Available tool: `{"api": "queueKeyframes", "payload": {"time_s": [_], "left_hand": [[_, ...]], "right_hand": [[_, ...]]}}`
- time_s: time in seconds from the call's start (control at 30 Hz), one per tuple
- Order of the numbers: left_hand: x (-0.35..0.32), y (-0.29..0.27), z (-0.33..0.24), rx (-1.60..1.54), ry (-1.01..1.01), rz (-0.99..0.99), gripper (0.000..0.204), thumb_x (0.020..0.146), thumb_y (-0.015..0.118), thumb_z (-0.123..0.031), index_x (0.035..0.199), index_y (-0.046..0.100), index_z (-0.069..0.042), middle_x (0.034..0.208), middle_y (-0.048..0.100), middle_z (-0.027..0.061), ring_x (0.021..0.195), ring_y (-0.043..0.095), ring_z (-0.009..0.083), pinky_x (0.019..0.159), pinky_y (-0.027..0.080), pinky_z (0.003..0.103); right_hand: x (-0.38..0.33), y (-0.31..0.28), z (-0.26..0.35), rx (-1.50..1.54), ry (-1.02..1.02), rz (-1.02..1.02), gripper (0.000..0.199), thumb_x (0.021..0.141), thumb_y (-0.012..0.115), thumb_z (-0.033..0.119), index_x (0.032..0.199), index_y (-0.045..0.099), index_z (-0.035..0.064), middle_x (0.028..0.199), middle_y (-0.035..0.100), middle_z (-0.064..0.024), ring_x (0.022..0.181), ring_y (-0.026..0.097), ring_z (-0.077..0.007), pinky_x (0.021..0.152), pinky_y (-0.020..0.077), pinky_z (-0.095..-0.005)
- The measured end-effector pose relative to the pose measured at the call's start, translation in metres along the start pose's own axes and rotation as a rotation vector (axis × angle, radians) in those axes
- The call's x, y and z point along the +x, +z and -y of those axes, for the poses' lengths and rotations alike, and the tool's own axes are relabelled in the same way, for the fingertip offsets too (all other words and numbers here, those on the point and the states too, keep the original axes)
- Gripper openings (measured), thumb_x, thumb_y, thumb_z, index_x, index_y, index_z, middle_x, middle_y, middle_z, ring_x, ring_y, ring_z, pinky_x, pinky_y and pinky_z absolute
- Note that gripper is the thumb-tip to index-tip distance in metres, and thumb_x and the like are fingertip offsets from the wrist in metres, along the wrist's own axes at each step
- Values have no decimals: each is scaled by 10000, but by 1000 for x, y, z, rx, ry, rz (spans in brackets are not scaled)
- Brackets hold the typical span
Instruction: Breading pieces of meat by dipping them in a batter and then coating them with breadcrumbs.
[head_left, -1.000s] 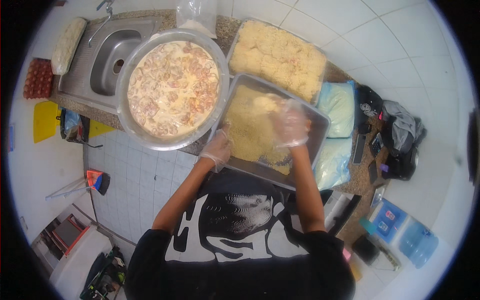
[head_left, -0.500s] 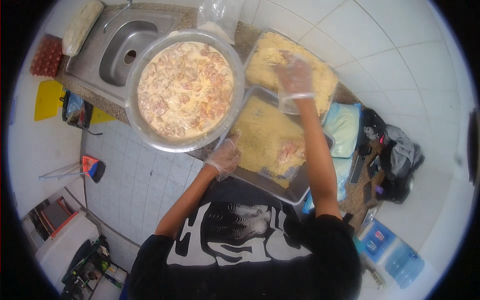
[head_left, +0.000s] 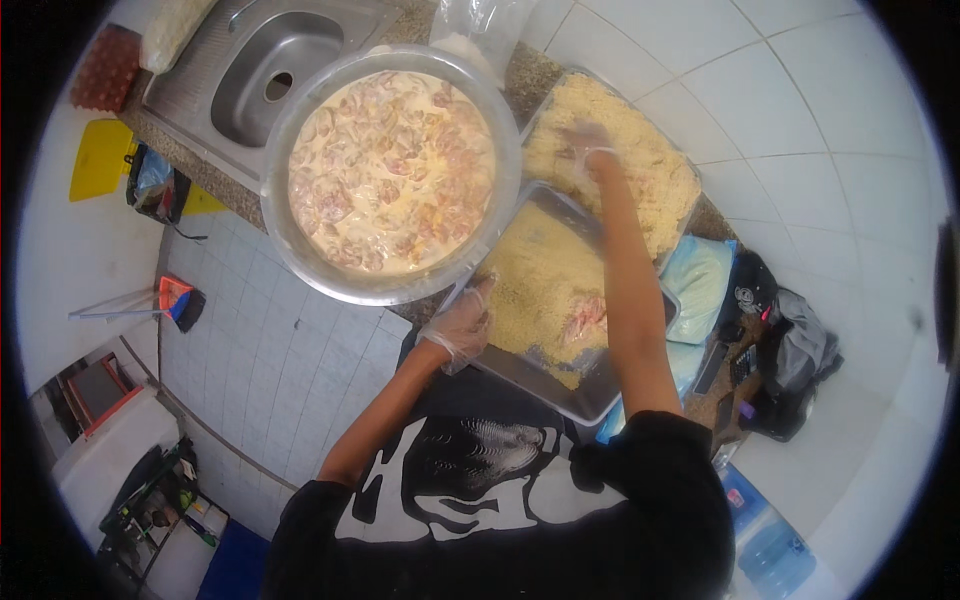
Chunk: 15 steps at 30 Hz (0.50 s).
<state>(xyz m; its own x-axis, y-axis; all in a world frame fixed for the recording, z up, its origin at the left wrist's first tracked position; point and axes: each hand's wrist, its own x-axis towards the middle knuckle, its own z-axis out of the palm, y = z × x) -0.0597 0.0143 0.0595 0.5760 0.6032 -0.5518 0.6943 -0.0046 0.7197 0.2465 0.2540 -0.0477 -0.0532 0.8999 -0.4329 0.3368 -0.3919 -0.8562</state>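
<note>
The left hand [head_left: 460,325], in a clear plastic glove, lay at the left edge of a gray rectangular tray [head_left: 506,366], its fingers over the rim; whether it gripped that rim could not be told. The right hand [head_left: 588,145], also gloved, reached over the tray to a far tray [head_left: 547,103] filled with crumb-coated pieces and touched the coating near its left side; blur hid whether its fingers were open or closed. In the gray tray, yellowish breadcrumbs [head_left: 525,260] were heaped mostly at the far left, with a pinkish piece of raw meat [head_left: 585,320] on them toward the right. To the left stood a wide metal basin [head_left: 273,180] of meat pieces in creamy batter [head_left: 390,170], with a steel sink [head_left: 245,110] beyond it. Plastic packs [head_left: 700,285] lay right of the trays on the speckled tabletop [head_left: 533,75].
</note>
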Motion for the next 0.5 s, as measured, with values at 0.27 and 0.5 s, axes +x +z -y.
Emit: {"api": "queueKeyframes", "payload": {"time_s": [0.27,0.5], "left_hand": [[3,-2,-5,-10,-54,60,636,901,445,-234,1441,186,-20,1360,356,295,1281,360,418,1090,283,425],[5,10,7,-1,25,-16,660,898,478,-265,1437,194,-11,1349,356,314,1264,357,448,1072,293,445]], "right_hand": [[-55,12,97,-671,-32,-332,246,782,646,301,864,684,72,1072,634,-148,897,633,-315,850,516,-389],[-77,38,104,-1070,-191,-146,757,748,662,371,1401,363,134,1444,355,-173,1322,360,-303,1084,306,-393]]}}
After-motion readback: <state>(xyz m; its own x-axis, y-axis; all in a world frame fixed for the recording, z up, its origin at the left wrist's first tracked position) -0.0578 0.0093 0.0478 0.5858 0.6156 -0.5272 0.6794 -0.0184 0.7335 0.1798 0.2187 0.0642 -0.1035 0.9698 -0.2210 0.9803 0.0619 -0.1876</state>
